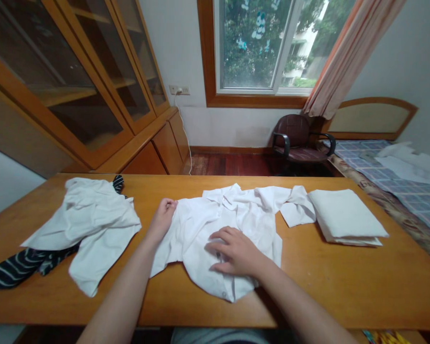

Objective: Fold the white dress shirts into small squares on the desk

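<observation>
A white shirt [243, 215] lies spread and crumpled across the middle of the wooden table [308, 286]. My left hand [163, 217] is closed, pinching the shirt's left edge near the shoulder. My right hand [236, 251] lies flat on the shirt's front, fingers stretched out and pointing left. One sleeve [295, 208] trails to the right.
A loose pile of white garments [89, 220] with a dark striped one [21, 267] sits at the left. A folded white stack [346, 217] rests at the right. Beyond the table are a wooden glass-door cabinet [93, 86], a dark chair [297, 138] and a bed [397, 177].
</observation>
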The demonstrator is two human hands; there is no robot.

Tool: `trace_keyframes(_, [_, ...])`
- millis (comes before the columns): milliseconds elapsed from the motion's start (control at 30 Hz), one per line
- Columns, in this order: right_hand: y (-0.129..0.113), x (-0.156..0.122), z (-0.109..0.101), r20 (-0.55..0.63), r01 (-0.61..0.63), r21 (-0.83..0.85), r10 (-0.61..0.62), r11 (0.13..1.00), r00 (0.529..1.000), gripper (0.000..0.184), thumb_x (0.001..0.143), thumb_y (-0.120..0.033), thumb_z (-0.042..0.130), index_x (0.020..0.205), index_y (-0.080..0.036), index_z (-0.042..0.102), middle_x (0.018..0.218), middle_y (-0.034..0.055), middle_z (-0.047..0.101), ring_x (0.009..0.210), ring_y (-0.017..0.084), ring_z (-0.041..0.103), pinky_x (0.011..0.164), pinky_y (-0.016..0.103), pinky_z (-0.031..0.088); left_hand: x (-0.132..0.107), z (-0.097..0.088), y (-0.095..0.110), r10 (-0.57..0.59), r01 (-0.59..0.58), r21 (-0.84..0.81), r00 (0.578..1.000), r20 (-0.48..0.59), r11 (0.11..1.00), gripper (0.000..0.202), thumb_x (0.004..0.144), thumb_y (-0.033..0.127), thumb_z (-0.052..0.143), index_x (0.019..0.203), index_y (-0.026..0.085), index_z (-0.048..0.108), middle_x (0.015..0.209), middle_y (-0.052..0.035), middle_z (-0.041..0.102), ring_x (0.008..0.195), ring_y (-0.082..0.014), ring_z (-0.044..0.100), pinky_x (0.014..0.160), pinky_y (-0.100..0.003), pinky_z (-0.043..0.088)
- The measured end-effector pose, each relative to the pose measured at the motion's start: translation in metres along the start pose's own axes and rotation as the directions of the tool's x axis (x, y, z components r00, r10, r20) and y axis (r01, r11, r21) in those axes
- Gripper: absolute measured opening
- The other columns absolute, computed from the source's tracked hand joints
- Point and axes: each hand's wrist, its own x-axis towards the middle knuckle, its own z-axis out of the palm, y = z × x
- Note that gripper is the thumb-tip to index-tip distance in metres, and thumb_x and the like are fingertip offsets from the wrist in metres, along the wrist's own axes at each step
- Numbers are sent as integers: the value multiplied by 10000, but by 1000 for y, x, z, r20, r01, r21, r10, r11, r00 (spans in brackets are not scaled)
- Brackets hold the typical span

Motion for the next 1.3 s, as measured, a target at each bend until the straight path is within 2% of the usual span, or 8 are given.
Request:
trace_keyframes(67, [-6, 7, 10, 119, 3, -53, 4, 999, 993, 562, 801, -540, 750, 1269, -264, 605, 1225, 90, 634, 1052, 265, 549, 854, 377, 453, -4, 10, 3, -9, 10, -30, 999, 37, 999, 372, 857, 591, 486, 897, 223, 517, 849, -10, 607, 840, -193, 602, 815, -321, 503])
trace_keyframes(200, [2, 8, 27, 182, -79, -137, 104, 987, 978, 174, 888, -303, 690, 1053, -247, 704, 959, 48, 670, 898, 211, 584, 742, 303, 446, -22, 10, 3, 21, -22, 2, 985, 168, 1000, 437, 880, 554, 520, 1153, 213, 517, 1199, -98, 625, 1150, -249, 595, 1027, -424, 456])
trace_keyframes(400, [27, -5, 30, -104, -365, 68, 370, 929, 923, 188, 973, -259, 569, 1051, -206, 731, 909, 62, 686, 865, 192, 633, 760, 285, 482, -66, -19, -10, 155, -237, 265, 942, 297, 935, 719, 795, 536, 681, 1404, 246, 430, 1450, -138, 485, 1343, -331, 458, 1118, -532, 368])
trace_keyframes(533, [31, -7, 26, -226, -412, 235, 462, 880, 858, 238, 1002, -297, 515, 1060, -214, 731, 901, 62, 686, 868, 197, 644, 791, 306, 493, -85, -20, -25, 276, -397, 345, 895, 349, 851, 568, 717, 520, 768, 1169, 233, 579, 1390, -124, 519, 1298, -349, 469, 1091, -540, 384])
trace_keyframes(700, [34, -8, 19, -264, -374, 353, 474, 858, 840, 250, 1005, -344, 504, 974, -224, 721, 838, 43, 672, 804, 183, 633, 751, 290, 479, -78, -17, -32, 292, -429, 410, 888, 356, 805, 261, 839, 490, 659, 853, 232, 620, 1155, -78, 589, 1130, -295, 525, 998, -488, 445])
trace_keyframes(967, [39, -17, 1, -330, -353, 390, 487, 851, 809, 340, 1003, -376, 491, 733, -210, 613, 656, -4, 548, 638, 153, 539, 638, 265, 402, -53, -35, -13, 324, -472, 342, 854, 408, 813, 299, 958, 484, 480, 890, 233, 626, 969, -48, 643, 942, -221, 602, 884, -358, 482])
trace_keyframes(1133, [36, -20, -8, -415, -332, 449, 522, 830, 745, 378, 996, -369, 503, 655, -209, 531, 636, -17, 483, 616, 141, 500, 606, 262, 372, -44, -48, -4, 373, -525, 356, 830, 414, 773, 363, 983, 496, 429, 924, 232, 671, 942, -53, 710, 911, -231, 627, 846, -354, 487])
trace_keyframes(1300, [36, -21, -18, -446, -262, 472, 484, 842, 753, 397, 983, -366, 520, 620, -205, 526, 646, -2, 507, 632, 148, 502, 624, 280, 388, -38, -60, 0, 402, -518, 354, 845, 353, 778, 385, 979, 478, 434, 968, 228, 726, 961, -67, 753, 883, -233, 645, 830, -351, 494])
